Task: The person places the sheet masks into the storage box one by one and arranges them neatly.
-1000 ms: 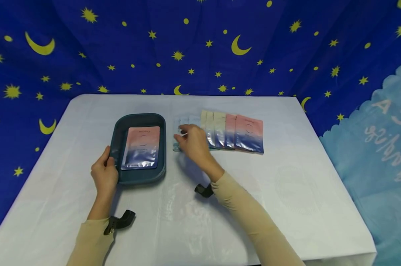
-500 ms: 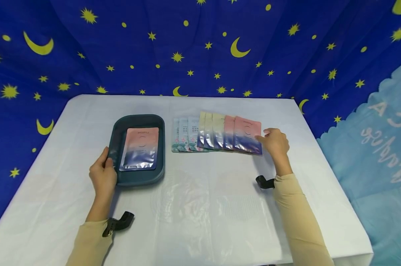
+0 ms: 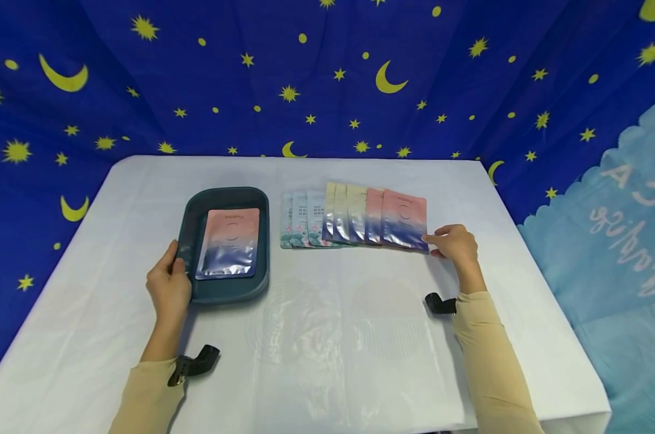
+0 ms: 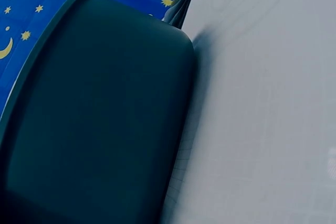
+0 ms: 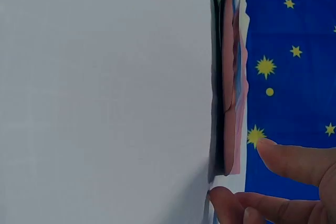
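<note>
My left hand (image 3: 168, 283) grips the left rim of a dark teal plastic tray (image 3: 224, 294), thumb at the rim. One pink-to-blue foil sachet (image 3: 230, 242) lies flat inside the tray. In the left wrist view the tray's side wall (image 4: 105, 103) fills much of the picture, and that hand is hidden. My right hand (image 3: 456, 246) is at the lower right corner of the end pink-and-blue sachet (image 3: 405, 220) of an overlapping row. The right wrist view shows its thumb (image 5: 294, 162) and fingers (image 5: 262, 205) apart, nothing pinched between them, beside the sachets' edges (image 5: 230, 129).
Left of the pink sachets, the row continues with cream-and-blue sachets (image 3: 356, 211) and pale blue flowered ones (image 3: 299, 220). All lie on a white-covered table (image 3: 333, 337). A blue star-and-moon cloth (image 3: 327, 90) hangs behind, a light blue cloth (image 3: 626, 289) at the right.
My right hand has gone from above the pale blue sachets to the row's right end, then slightly lower and to the right. The left hand and the tray have stayed put.
</note>
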Motion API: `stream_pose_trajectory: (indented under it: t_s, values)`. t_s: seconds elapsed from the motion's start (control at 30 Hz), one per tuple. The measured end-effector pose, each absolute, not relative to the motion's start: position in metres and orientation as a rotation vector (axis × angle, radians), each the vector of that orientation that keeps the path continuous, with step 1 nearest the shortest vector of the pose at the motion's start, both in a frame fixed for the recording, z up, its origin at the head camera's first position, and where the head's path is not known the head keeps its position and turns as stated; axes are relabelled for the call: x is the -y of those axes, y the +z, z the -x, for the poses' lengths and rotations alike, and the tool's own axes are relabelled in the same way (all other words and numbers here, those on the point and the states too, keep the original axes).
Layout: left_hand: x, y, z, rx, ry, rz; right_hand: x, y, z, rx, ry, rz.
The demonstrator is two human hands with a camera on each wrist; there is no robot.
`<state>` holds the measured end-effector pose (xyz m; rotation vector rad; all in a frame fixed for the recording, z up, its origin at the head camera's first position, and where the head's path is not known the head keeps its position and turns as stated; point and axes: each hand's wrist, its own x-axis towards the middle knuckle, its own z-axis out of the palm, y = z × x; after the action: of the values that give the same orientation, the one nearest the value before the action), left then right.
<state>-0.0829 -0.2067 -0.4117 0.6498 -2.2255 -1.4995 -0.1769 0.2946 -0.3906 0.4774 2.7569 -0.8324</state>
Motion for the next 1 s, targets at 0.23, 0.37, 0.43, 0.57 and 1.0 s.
stream_pose_trajectory:
  t_s: [0.23, 0.37, 0.43, 0.57, 1.0]
  values:
    - [0.206, -0.411, 0.083, 2.23, -1.493, -0.657, -0.293, -0.396, 0.177, -2.73, -0.957, -0.512]
    - [0.207, -0.411, 0.083, 2.223, -1.5, -0.66, -0.289, -0.401, 0.177, -2.759, -0.99, -0.535]
    - [0.207, -0.411, 0.083, 2.222, -1.504, -0.659, -0.287, -0.404, 0.177, -2.779, -1.009, -0.548]
    - [0.206, -0.411, 0.083, 2.22, -1.516, -0.652, -0.284, -0.407, 0.178, -2.785, -1.062, -0.586]
    - [0.206, -0.412, 0.083, 2.213, -1.516, -0.648, -0.284, -0.419, 0.181, -2.473, -1.638, -0.667]
